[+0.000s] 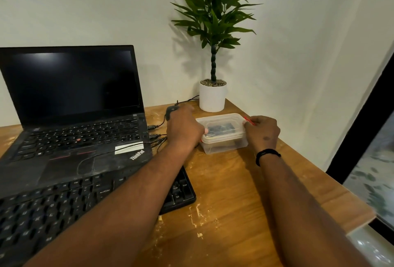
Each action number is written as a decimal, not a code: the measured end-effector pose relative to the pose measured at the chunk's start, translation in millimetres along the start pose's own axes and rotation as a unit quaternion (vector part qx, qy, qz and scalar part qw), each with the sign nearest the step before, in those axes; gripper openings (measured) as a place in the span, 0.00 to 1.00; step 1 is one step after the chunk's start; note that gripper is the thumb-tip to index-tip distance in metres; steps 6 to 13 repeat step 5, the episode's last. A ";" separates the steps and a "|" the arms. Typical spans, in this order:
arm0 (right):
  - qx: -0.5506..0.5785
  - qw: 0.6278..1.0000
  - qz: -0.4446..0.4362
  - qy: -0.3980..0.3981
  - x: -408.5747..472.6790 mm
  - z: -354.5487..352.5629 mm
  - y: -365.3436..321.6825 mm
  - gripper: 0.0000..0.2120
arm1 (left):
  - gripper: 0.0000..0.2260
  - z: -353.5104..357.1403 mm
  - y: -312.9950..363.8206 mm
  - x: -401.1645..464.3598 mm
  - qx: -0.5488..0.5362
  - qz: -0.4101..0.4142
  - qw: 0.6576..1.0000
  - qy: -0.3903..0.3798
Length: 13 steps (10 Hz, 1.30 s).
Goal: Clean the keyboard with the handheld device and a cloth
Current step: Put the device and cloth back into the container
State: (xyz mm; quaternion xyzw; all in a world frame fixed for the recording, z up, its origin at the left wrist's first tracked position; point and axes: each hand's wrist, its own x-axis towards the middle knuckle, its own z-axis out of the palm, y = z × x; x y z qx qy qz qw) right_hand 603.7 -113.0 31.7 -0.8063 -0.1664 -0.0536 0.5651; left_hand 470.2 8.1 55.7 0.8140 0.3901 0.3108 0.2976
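Here, both hands sit at a clear lidded box (222,132) on the wooden desk (234,192), right of the laptop (72,121). Left hand (184,127) grips the box's left end, fingers curled at the lid edge. Right hand (262,132) pinches the red clip (249,120) at the right end. Dark contents show through the lid; cannot tell what they are. The keyboard (64,205) lies near the desk front, well left of the box, under the left forearm, untouched by either hand. A mouse (171,111) lies just behind the left hand; a potted plant (212,94) stands beyond the box.
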 end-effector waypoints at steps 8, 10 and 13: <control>-0.105 0.941 -0.312 0.075 -55.6 17.7 -57.9 0.17 | 0.18 -46.3 -14.5 -57.1 0.119 0.107 0.984 0.075; -0.105 0.941 -0.312 0.075 -55.6 17.7 -57.9 0.17 | 0.18 -46.3 -14.5 -57.1 0.119 0.107 0.984 0.075; -0.105 0.941 -0.312 0.075 -55.6 17.7 -57.9 0.17 | 0.18 -46.3 -14.5 -57.1 0.119 0.107 0.984 0.075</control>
